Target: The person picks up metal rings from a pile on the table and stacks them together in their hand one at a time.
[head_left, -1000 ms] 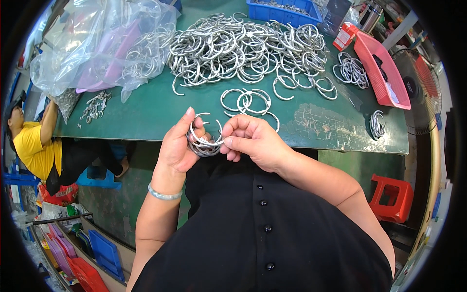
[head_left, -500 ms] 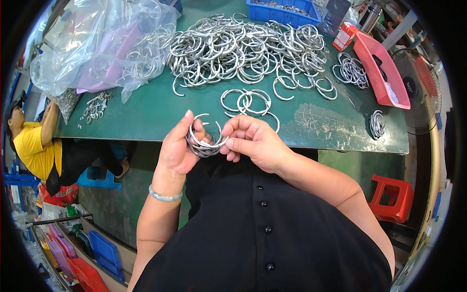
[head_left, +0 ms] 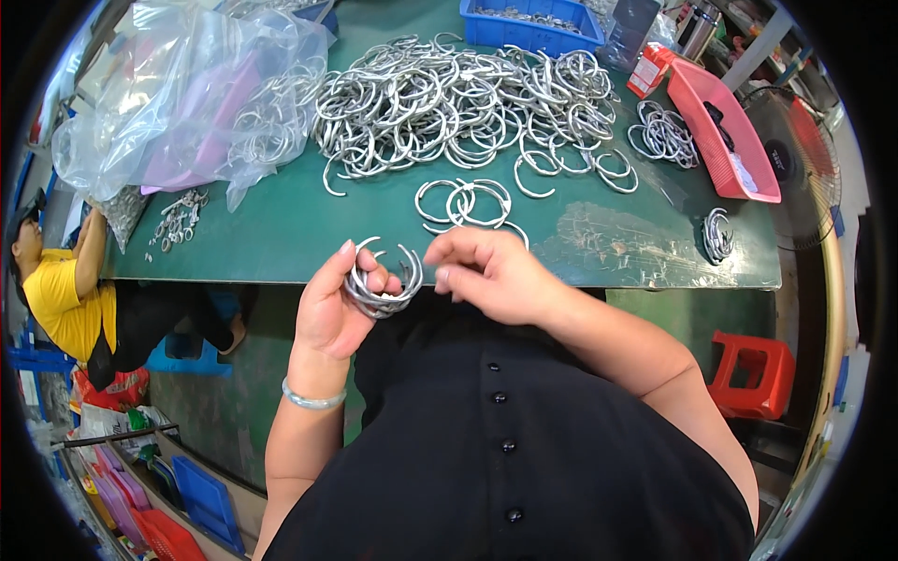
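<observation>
My left hand [head_left: 329, 316] is closed around a small stack of silver open bangles [head_left: 382, 305], just in front of the table's near edge. Their gaps face up, away from me. Close by on the right, my right hand [head_left: 498, 277] has its fingers loosely bent, thumb and forefinger apart, with nothing visible in them. It does not touch the stack. Beyond it, a few loose bangles [head_left: 478, 203] overlap on the green table [head_left: 309, 224]. A large heap of the same bangles [head_left: 458, 107] lies farther back.
Clear plastic bags [head_left: 187, 93] cover the back left, beside small metal pieces [head_left: 180, 221]. A blue bin [head_left: 533, 33] stands behind the heap. On the right are a pink basket [head_left: 725, 131], two bangle bundles [head_left: 718, 236] and a fan [head_left: 790, 168]. A person in yellow [head_left: 65, 290] works at left.
My right hand has let go of the bangles and drawn slightly away from them. My left hand, still holding the stack, has shifted a little to the left and toward me.
</observation>
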Demonstrator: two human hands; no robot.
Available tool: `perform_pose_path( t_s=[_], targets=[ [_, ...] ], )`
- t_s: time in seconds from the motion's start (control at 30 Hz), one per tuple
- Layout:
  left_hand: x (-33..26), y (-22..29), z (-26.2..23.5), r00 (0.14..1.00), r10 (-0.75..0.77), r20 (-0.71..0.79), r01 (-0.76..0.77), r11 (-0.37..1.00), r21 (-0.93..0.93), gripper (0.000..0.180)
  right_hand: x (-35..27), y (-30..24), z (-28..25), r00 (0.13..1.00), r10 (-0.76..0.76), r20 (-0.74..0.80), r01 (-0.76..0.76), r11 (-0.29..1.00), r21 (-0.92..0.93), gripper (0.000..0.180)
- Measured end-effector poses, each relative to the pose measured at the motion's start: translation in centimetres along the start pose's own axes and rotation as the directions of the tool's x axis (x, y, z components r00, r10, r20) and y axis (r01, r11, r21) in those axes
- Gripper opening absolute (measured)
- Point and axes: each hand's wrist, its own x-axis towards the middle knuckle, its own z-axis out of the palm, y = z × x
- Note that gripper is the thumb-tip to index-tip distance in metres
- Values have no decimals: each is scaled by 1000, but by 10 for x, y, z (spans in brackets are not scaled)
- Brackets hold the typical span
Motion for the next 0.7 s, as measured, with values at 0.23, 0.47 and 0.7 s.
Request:
perform_pose_path(
  t_s=[0.23, 0.47, 0.7],
  targets=[
    [-7, -1, -1, 998, 62, 9, -63, 987, 145, 26, 14, -15, -57, 939, -341, -50, 126, 474, -872, 9],
    [-8, 0, 9, 998, 33, 54, -47, 958, 282, 19, 45, -6, -71, 948, -314, 60, 144, 253, -957, 17],
    [-10, 1, 8, 997, 56, 48, -67, 961, 267, 13, 56, -2, -70, 969, -220, 112, 174, 286, -942, 14]
  ],
)
